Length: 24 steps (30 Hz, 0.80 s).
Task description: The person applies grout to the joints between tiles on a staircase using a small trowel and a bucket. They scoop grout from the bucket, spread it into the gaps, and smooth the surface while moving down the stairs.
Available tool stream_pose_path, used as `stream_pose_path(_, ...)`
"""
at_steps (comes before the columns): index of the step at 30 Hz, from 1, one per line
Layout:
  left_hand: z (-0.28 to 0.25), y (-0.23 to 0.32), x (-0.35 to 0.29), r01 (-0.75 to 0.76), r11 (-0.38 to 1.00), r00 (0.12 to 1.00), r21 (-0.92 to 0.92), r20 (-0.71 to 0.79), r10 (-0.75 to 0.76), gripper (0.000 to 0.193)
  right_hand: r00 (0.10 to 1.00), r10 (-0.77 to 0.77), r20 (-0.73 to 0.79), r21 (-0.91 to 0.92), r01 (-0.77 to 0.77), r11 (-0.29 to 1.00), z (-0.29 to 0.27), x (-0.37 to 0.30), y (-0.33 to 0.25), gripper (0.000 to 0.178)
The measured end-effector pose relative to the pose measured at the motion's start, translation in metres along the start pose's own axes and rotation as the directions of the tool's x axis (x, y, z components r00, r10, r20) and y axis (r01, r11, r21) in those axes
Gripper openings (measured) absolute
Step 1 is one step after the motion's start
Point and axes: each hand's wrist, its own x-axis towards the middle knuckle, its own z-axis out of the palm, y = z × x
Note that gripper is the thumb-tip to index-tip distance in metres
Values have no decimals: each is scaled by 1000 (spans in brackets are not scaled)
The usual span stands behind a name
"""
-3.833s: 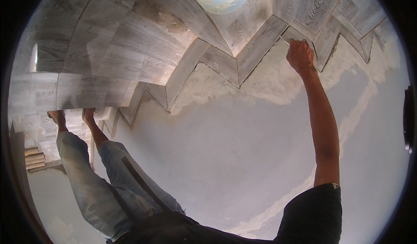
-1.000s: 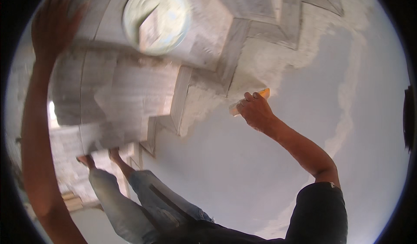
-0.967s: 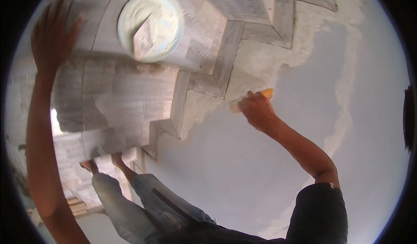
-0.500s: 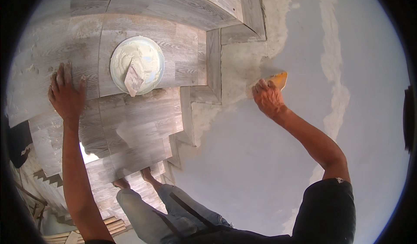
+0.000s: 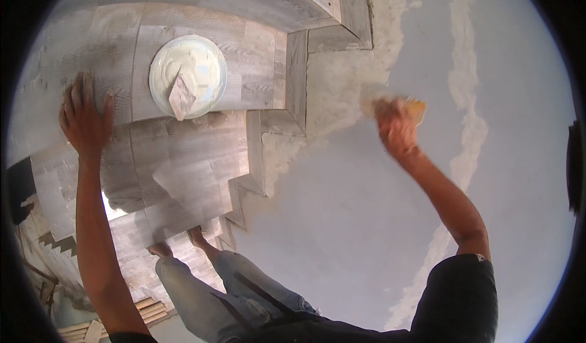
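Two bare feet (image 5: 177,245) and jeans-clad legs (image 5: 232,288) stand on grey wood-look stair treads (image 5: 183,172) at six o'clock; the left hand (image 5: 84,120) lies flat and spread open on a tread at nine o'clock, holding nothing; the blurred right hand (image 5: 397,126), at two o'clock, is closed around a yellow tool (image 5: 417,106) against the pale wall (image 5: 342,221) beside fresh filler (image 5: 342,86); a round white tub of paste (image 5: 188,77) with a scraper (image 5: 181,95) sits on the step at eleven o'clock.

A grey wood-grain tiled stair step (image 5: 183,166) carries a round tub of pale filler (image 5: 188,76).
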Motion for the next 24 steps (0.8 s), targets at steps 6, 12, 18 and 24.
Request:
stream_pose_path(6,4,2,-2,-37,999,996,6,-76,38,58,986,122,115,-32,-119,992,3,82,50,8)
stream_pose_path(12,16,-6,-4,-50,999,993,19,-108,51,57,978,-148,149,27,146,989,7,2,-32,22)
stream_pose_path(18,14,1,-5,-39,999,995,34,-88,41,58,964,-15,266,71,-4,997,-7,24,-2,38)
stream_pose_path(24,26,-2,-7,-45,996,988,-79,-150,33,58,961,-165,224,73,152,986,3,-38,-37,39)
